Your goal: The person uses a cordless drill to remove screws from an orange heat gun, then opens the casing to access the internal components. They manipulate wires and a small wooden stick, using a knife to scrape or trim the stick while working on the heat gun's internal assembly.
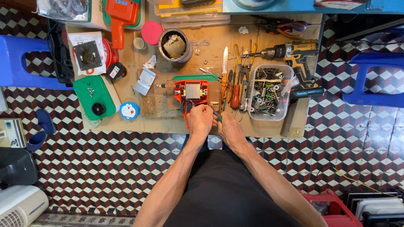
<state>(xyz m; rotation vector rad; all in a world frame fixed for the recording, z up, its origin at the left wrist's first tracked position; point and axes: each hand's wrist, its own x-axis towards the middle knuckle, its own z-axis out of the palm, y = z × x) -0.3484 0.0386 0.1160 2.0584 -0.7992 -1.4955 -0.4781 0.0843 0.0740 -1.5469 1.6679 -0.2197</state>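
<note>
Two hands work at one orange device [191, 93]: left hand [200, 120] closed on its lower end, right hand [228, 129] gripping a green-handled tool [217, 117]. One clear tub [269, 91] holds mixed screws and bits; one round tin [175, 45] holds scraps.

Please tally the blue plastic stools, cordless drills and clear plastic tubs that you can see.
Blue plastic stools: 2, one at the left, one at the right
Yellow-and-black cordless drills: 1
Clear plastic tubs of metal bits: 1
Total: 4
</note>
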